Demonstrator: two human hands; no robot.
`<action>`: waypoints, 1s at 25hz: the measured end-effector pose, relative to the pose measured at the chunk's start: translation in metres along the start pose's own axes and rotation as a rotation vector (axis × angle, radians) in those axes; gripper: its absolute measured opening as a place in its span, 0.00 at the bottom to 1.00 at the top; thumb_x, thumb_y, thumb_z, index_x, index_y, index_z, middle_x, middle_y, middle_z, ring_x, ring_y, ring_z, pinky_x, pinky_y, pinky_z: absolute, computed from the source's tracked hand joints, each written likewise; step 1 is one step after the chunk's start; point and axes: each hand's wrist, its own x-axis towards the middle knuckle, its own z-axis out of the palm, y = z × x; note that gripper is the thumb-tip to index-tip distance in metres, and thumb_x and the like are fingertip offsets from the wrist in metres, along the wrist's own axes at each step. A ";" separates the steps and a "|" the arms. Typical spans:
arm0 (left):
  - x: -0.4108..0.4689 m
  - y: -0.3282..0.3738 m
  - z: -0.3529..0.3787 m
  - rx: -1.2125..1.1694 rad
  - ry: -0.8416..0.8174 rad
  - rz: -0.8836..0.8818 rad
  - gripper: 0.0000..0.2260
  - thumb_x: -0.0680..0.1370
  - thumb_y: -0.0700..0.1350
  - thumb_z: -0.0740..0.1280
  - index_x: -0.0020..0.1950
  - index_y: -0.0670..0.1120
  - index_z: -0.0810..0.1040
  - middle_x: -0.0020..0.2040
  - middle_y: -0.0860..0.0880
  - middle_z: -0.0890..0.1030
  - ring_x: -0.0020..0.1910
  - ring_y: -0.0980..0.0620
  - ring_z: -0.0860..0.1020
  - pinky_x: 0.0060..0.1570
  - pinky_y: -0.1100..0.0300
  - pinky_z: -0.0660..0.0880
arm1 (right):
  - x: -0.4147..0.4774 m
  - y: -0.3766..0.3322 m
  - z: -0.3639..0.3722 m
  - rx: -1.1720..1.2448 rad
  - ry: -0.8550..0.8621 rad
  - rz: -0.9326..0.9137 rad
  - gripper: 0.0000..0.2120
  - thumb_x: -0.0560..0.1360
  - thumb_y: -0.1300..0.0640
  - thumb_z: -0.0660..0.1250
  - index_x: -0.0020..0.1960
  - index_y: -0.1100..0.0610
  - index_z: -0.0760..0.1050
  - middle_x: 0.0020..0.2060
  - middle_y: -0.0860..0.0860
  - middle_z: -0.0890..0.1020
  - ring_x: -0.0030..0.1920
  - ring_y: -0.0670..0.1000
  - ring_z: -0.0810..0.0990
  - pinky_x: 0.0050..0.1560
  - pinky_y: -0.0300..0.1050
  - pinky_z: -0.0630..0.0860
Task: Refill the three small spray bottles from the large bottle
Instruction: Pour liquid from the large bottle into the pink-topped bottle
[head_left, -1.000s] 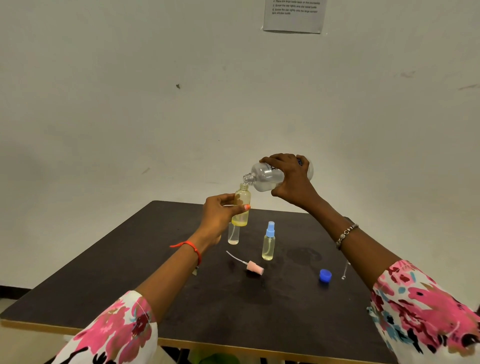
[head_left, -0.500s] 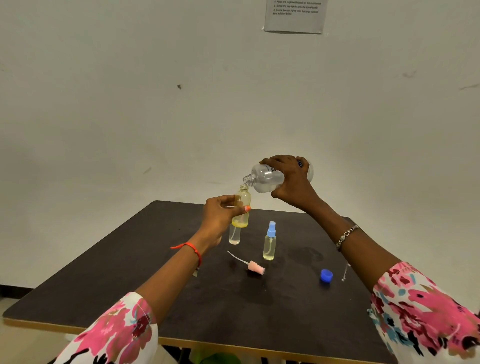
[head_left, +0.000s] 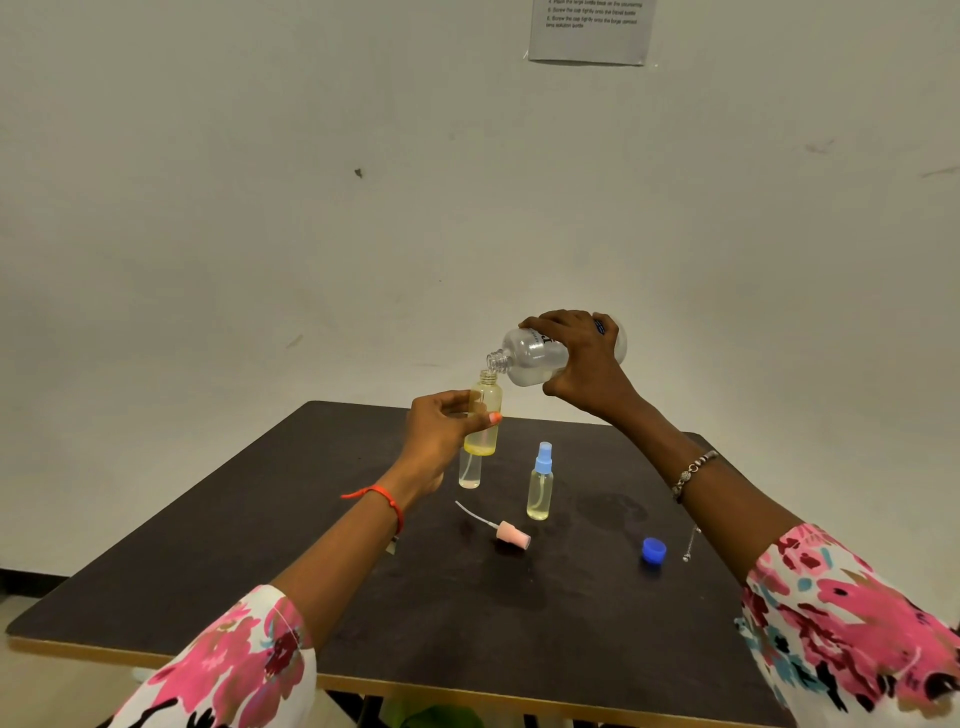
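Left hand (head_left: 441, 431): its grip is closed round the yellow spray bottle (head_left: 484, 415), held upright in the air above the desk (head_left: 260, 545), neck uncapped.
Right hand (head_left: 584, 364): its grip is wrapped over the large bottle (head_left: 524, 356), which lies tipped almost flat, open mouth pointing left and down.
Large bottle against yellow spray bottle: the mouth sits just above and touching or nearly touching the small neck; I cannot tell whether liquid is running.
Yellow spray bottle contents: yellow liquid at the bottom, the rest looks pale.
Clear small bottle (head_left: 469, 470): stands on the desk directly below the yellow spray bottle, top hidden behind it.
Blue-topped spray bottle (head_left: 540, 483): stands upright on the desk, down and to the right of the yellow spray bottle, pale liquid inside.
Pink spray head (head_left: 511, 535): lies on its side below the yellow spray bottle, tube pointing up-left.
Blue cap (head_left: 653, 551): lies on the desk well to the lower right of the yellow spray bottle.
Thin tube (head_left: 690, 543): just right of the blue cap; too small to tell more.
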 end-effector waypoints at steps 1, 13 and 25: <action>0.000 0.000 0.000 0.002 0.000 -0.001 0.22 0.68 0.39 0.74 0.61 0.40 0.76 0.59 0.42 0.79 0.58 0.45 0.77 0.61 0.45 0.74 | 0.000 0.000 0.000 -0.003 -0.001 0.000 0.28 0.59 0.58 0.65 0.60 0.55 0.74 0.54 0.53 0.79 0.60 0.56 0.73 0.65 0.59 0.56; -0.001 -0.001 0.000 0.005 0.001 0.005 0.20 0.68 0.38 0.74 0.59 0.39 0.77 0.55 0.43 0.80 0.55 0.46 0.79 0.61 0.46 0.74 | 0.000 0.001 0.000 -0.004 0.016 -0.018 0.27 0.59 0.58 0.65 0.59 0.55 0.75 0.53 0.54 0.80 0.58 0.57 0.74 0.62 0.54 0.57; -0.001 -0.001 0.001 -0.001 -0.012 0.008 0.21 0.69 0.38 0.73 0.61 0.40 0.76 0.58 0.43 0.80 0.54 0.49 0.78 0.61 0.47 0.75 | 0.001 0.001 -0.001 -0.001 0.002 -0.022 0.26 0.60 0.57 0.65 0.59 0.56 0.75 0.52 0.54 0.80 0.58 0.57 0.74 0.63 0.56 0.59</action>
